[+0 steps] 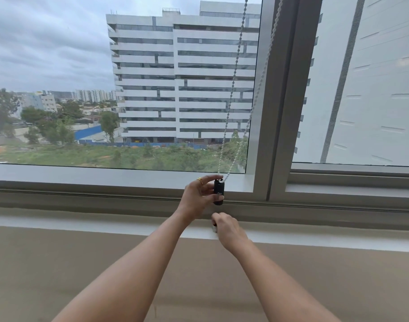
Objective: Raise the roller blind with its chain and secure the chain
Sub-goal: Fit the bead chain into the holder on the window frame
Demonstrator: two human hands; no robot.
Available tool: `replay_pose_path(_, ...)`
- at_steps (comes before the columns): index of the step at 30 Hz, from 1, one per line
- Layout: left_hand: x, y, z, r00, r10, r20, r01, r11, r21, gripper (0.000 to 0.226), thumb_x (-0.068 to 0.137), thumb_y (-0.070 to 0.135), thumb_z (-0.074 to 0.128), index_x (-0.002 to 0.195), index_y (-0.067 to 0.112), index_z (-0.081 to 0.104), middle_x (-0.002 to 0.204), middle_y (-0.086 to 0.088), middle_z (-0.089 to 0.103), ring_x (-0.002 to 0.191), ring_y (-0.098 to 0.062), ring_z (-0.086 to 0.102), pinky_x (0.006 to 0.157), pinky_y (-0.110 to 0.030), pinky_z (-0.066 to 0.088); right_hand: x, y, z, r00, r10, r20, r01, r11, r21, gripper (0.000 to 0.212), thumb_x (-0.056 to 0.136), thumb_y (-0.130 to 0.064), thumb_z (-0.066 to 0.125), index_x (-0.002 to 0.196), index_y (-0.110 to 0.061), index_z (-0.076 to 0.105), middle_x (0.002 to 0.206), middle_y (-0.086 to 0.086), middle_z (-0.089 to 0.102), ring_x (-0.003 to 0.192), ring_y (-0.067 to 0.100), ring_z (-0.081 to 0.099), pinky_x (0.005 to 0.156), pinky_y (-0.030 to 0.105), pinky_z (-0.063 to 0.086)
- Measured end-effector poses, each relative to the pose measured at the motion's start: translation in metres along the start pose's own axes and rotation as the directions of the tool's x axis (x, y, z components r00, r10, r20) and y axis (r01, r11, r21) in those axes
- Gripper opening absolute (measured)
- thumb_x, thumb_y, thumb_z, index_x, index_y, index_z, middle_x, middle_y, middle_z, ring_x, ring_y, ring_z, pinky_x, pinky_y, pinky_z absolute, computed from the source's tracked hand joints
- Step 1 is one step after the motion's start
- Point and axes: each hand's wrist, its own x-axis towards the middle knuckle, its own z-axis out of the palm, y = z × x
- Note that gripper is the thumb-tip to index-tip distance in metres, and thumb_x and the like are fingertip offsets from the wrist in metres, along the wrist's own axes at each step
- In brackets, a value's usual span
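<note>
A white bead chain (233, 89) hangs in two strands from above the frame, slanting down to the left in front of the window glass. Its loop ends in a black cylindrical chain weight (218, 192). My left hand (199, 196), with a gold ring on one finger, grips that black weight from the left, just above the lower window frame. My right hand (226, 230) is lower, at the white sill edge, fingers curled around something small and pale that I cannot make out. The blind itself is out of view above.
A grey vertical mullion (280, 101) stands right of the chain, with a second pane (361, 89) beyond it. The grey lower window frame (106, 180) and a white sill (106, 225) run across. A beige wall (59, 275) lies below.
</note>
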Motion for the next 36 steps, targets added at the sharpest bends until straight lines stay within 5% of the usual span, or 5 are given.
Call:
replay_pose_path(8,0.0,0.001,0.004,1.0,0.011,0.005,-0.011,1.0,0.005,0.05,0.07,-0.005,0.072,0.095,0.037,0.06,0.093,-0.01,0.069,0.084,-0.018,0.066,0.081,-0.024,0.054,0.0,0.023,-0.004,0.998,0.06,0.013,-0.06,0.997,-0.047,0.024,0.091,-0.007,0.041,0.105,0.002,0.058,0.101,0.015,0.045,0.096,0.035,0.053,0.08,0.041,0.047)
replay_pose_path(13,-0.001,0.0,0.014,1.0,0.021,0.01,-0.021,1.0,0.002,0.05,0.07,-0.004,0.072,0.098,0.036,0.06,0.093,-0.01,0.07,0.084,-0.016,0.067,0.076,-0.016,0.054,-0.006,0.041,-0.017,0.973,0.208,-0.104,-0.174,0.948,0.268,0.02,0.088,-0.004,0.049,0.102,-0.007,0.063,0.105,0.011,0.062,0.089,0.025,0.057,0.077,0.03,0.048)
replay_pose_path(19,0.0,0.003,0.033,0.999,0.029,0.02,-0.029,1.0,0.0,0.051,0.069,-0.004,0.073,0.099,0.035,0.061,0.09,-0.007,0.07,0.079,-0.012,0.067,0.072,-0.01,0.051,-0.018,0.049,-0.059,0.884,0.367,-0.29,0.005,0.612,0.791,0.017,0.087,-0.007,0.058,0.104,-0.005,0.062,0.084,0.007,0.065,0.072,0.015,0.059,0.07,0.028,0.055)
replay_pose_path(27,0.003,0.01,0.059,0.998,0.033,0.052,-0.033,0.999,-0.006,0.051,0.067,-0.005,0.074,0.103,0.028,0.062,0.089,-0.007,0.07,0.075,-0.013,0.066,0.065,-0.006,0.048,-0.036,0.042,-0.125,0.902,0.214,-0.375,0.346,0.16,0.924,0.015,0.087,0.0,0.054,0.096,-0.011,0.06,0.084,0.002,0.068,0.073,0.008,0.067,0.07,0.017,0.055)
replay_pose_path(36,0.005,0.016,0.079,0.996,0.027,0.081,-0.025,0.999,-0.029,0.057,0.064,-0.008,0.075,0.113,0.018,0.061,0.089,-0.006,0.07,0.073,-0.009,0.067,0.068,-0.011,0.053,-0.056,0.046,-0.148,0.943,0.001,-0.332,0.291,0.479,0.828,0.022,0.08,-0.002,0.063,0.1,-0.011,0.064,0.093,0.015,0.067,0.086,0.017,0.064,0.083,0.025,0.056)
